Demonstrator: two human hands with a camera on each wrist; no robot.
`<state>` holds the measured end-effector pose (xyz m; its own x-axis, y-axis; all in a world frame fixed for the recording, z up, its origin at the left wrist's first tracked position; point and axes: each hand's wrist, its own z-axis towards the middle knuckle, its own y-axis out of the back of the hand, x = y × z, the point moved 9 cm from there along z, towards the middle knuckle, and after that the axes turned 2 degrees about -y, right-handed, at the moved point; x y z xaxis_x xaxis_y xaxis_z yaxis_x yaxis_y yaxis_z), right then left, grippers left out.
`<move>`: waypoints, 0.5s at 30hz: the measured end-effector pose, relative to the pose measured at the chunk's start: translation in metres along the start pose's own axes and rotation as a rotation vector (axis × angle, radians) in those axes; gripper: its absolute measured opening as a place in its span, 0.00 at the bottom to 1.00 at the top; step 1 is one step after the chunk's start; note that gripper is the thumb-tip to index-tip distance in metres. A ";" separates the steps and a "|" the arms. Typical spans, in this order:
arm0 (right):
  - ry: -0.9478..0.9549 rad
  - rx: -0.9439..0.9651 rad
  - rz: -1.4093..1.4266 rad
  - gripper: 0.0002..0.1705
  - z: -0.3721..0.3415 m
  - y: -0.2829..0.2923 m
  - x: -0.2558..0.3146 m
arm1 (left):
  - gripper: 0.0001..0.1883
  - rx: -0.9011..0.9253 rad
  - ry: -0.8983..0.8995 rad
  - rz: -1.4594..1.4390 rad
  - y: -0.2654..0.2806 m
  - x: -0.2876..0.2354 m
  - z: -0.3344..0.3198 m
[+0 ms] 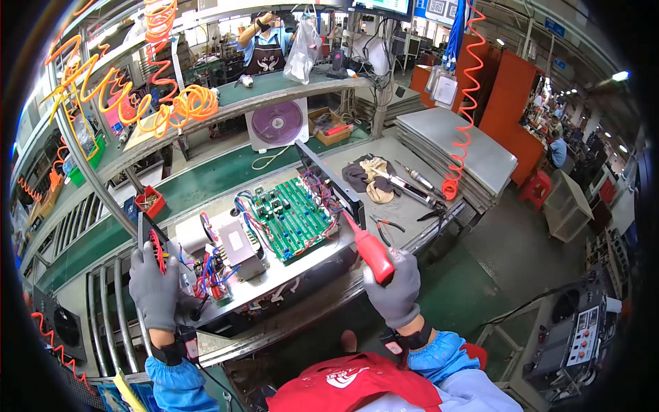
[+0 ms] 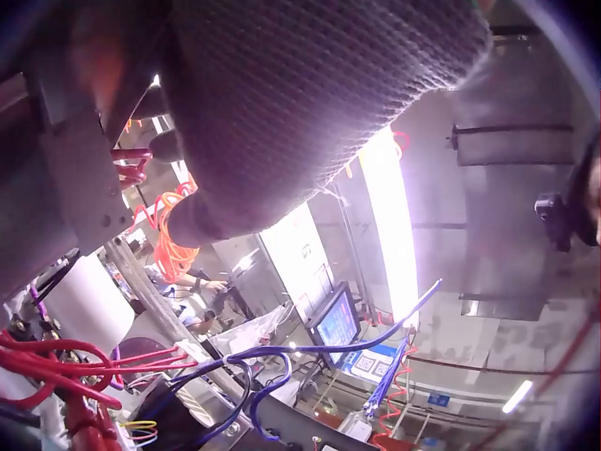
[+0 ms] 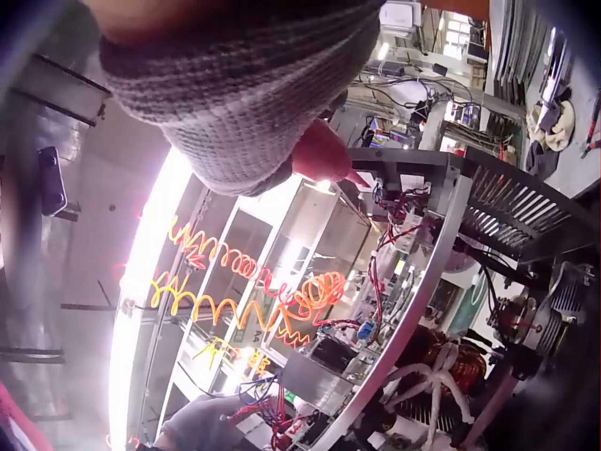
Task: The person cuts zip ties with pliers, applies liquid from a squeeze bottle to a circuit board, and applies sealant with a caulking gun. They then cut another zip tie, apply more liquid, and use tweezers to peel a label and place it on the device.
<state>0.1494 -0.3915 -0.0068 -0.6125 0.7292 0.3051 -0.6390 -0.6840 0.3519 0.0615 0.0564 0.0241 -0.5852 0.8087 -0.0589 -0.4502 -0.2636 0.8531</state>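
Open silver metal chassis (image 1: pixel 274 276): centre.
Grey-gloved right hand (image 1: pixel 397 292): grips red plastic bottle (image 1: pixel 373 253).
Grey-gloved left hand (image 1: pixel 154 288): left end, grip unclear.
Red nozzle (image 1: pixel 351 222): at black right panel (image 1: pixel 340 187); I'd say dispensing; steady aim next.

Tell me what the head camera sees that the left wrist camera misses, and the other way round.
Only the head view shows the red tapered tool gripped by the right hand, the green circuit board and the red stool. Only the left wrist view shows the long, glaring ceiling light. Both show the gloved left hand, the orange coiled hose and the monitor.
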 end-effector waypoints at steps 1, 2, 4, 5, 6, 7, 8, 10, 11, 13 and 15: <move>0.002 -0.006 -0.014 0.29 0.000 -0.002 0.001 | 0.33 -0.017 -0.014 -0.015 0.000 0.000 0.000; 0.004 -0.012 -0.028 0.29 0.001 -0.004 0.001 | 0.32 -0.007 -0.001 -0.015 -0.002 0.001 0.000; 0.012 -0.016 -0.046 0.29 0.001 -0.006 0.003 | 0.32 0.017 0.025 -0.014 0.000 -0.001 0.001; 0.015 -0.017 -0.054 0.29 0.001 -0.007 0.003 | 0.32 0.065 0.063 -0.018 0.002 -0.002 0.001; 0.012 -0.015 -0.056 0.29 0.000 -0.009 0.003 | 0.32 0.064 0.060 -0.017 0.003 -0.003 0.000; 0.007 -0.013 -0.058 0.30 0.000 -0.011 0.003 | 0.32 0.063 0.057 -0.015 0.003 -0.004 0.000; 0.002 -0.011 -0.058 0.30 -0.001 -0.012 0.002 | 0.32 0.061 0.054 -0.012 0.003 -0.004 0.000; 0.006 -0.015 -0.065 0.30 -0.002 -0.015 0.001 | 0.33 0.084 0.062 -0.012 0.007 -0.006 0.000; 0.008 -0.017 -0.069 0.30 -0.001 -0.015 0.002 | 0.33 0.095 0.066 -0.012 0.007 -0.007 0.000; 0.009 -0.019 -0.076 0.30 -0.001 -0.017 0.004 | 0.32 0.015 0.007 0.051 0.002 -0.003 0.000; 0.013 -0.024 -0.087 0.30 -0.001 -0.017 0.007 | 0.32 -0.026 -0.026 0.072 0.000 -0.003 -0.001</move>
<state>0.1560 -0.3750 -0.0115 -0.5603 0.7855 0.2627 -0.7009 -0.6186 0.3551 0.0628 0.0538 0.0237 -0.5990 0.8006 0.0158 -0.4251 -0.3346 0.8410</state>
